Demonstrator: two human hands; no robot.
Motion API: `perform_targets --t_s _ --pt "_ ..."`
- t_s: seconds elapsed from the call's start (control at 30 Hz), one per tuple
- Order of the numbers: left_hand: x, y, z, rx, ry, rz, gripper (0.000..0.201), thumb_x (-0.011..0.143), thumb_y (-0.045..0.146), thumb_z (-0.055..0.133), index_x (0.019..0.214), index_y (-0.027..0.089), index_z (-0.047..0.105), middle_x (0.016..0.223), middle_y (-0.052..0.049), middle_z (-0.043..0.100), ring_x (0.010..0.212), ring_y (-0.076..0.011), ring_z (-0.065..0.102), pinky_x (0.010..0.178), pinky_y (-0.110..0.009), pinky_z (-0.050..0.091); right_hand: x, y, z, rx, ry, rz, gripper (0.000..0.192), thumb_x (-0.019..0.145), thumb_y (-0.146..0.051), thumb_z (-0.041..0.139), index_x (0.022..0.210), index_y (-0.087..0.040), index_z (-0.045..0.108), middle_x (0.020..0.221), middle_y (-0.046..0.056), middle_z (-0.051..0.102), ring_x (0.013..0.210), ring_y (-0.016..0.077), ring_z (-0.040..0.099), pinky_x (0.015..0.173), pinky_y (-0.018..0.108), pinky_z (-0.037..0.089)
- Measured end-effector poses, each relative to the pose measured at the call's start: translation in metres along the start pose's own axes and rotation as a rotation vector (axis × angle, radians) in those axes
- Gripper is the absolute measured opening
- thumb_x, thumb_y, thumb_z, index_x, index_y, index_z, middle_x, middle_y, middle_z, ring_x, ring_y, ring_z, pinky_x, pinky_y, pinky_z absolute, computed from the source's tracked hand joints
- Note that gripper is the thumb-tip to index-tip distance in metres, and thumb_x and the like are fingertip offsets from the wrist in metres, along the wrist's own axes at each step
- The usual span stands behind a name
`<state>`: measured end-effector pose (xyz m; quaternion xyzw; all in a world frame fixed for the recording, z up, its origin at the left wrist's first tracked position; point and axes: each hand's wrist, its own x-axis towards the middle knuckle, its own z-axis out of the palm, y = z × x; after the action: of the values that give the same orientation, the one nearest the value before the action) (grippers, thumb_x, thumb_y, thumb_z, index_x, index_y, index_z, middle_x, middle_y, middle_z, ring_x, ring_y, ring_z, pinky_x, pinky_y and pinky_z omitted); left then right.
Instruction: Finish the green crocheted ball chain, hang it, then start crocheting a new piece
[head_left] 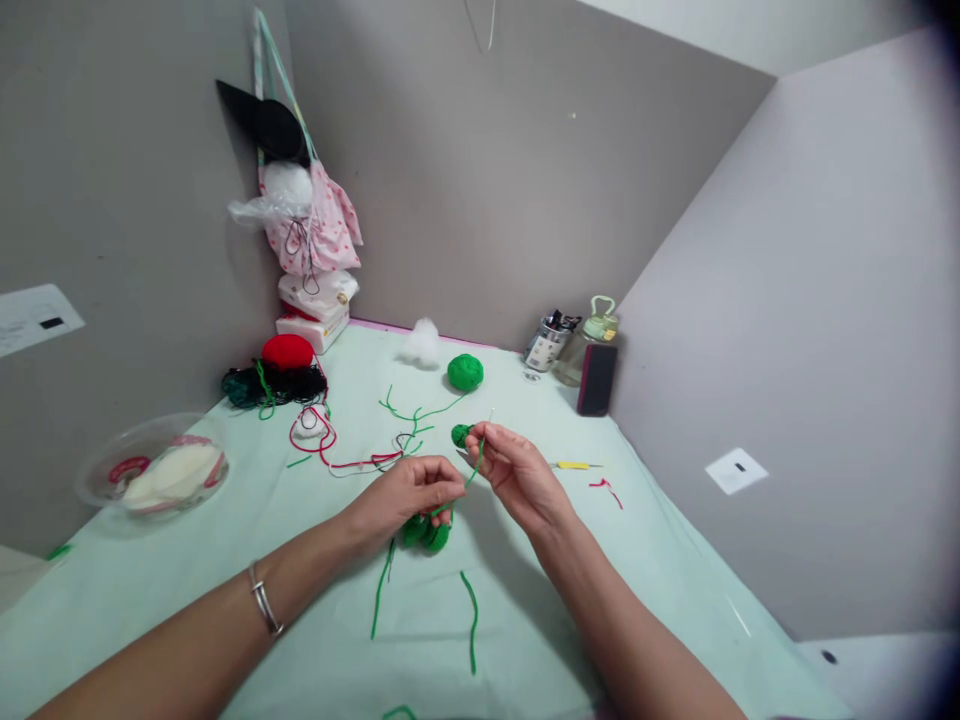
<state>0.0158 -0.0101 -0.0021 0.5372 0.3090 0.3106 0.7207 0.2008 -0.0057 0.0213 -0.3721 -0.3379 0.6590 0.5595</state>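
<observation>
Above table centre (525,620), left hand (405,500) pinched on green crochet piece (426,532) resting just under its fingers, right hand (517,475) pinched on needle (486,430) trailing green yarn strand (472,475) between both hands, green yarn ball (465,372) well apart behind, yellow-handled hook (574,465) near right.

Left hand (405,495): pinched on green crochet piece (426,532), low over mint-green table (225,600). Right hand (514,470): fingers closed on needle (487,425) and green strand (474,470). Far: green yarn ball (465,372), white stuffing (422,342), tin cup (546,343). Left: clear bowl (154,475), red yarn (287,352). Right: yellow-handled hook (574,465).
</observation>
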Motion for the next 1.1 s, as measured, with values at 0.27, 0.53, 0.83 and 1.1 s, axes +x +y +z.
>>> perform_targets --t_s 0.27,0.53,0.83,1.1 --pt "-0.002 -0.003 0.000 0.050 -0.179 -0.102 0.036 0.079 0.047 0.078 0.094 0.016 0.069 0.065 0.000 0.065 0.059 -0.0127 0.057 0.060 -0.027 0.039 -0.003 0.004 0.004 0.034 0.023 -0.017 0.028 0.062 -0.034 0.095 0.077 -0.016 0.080 0.081 0.001 0.076 0.074 0.0094 0.068 0.076 0.019 0.056" --pt "-0.005 0.002 0.001 0.052 -0.207 -0.062 0.037 0.086 0.051 0.073 0.085 0.014 0.071 0.068 -0.002 0.064 0.063 -0.0120 0.058 0.062 -0.025 0.041 -0.004 0.005 0.006 0.013 0.038 -0.025 0.029 0.062 -0.035 0.095 0.077 -0.015 0.080 0.080 0.002 0.077 0.075 0.0103 0.069 0.078 0.021 0.055" --pt "-0.002 -0.003 0.000 -0.066 -0.174 -0.069 0.037 0.089 0.052 0.069 0.099 0.017 0.063 0.070 -0.001 0.068 0.055 -0.0120 0.061 0.052 -0.023 0.045 -0.006 0.007 0.006 -0.002 0.032 -0.050 0.025 0.064 -0.034 0.093 0.077 -0.016 0.081 0.081 0.002 0.077 0.076 0.0112 0.069 0.077 0.022 0.056" --pt "-0.010 0.009 0.001 0.253 0.051 0.229 0.036 0.097 0.051 0.058 0.096 0.020 0.077 0.075 -0.002 0.062 0.070 -0.0155 0.060 0.068 -0.029 0.048 -0.004 0.009 -0.001 -0.008 0.049 -0.043 0.031 0.058 -0.038 0.096 0.075 -0.017 0.080 0.081 0.001 0.075 0.078 0.0113 0.068 0.081 0.022 0.056"
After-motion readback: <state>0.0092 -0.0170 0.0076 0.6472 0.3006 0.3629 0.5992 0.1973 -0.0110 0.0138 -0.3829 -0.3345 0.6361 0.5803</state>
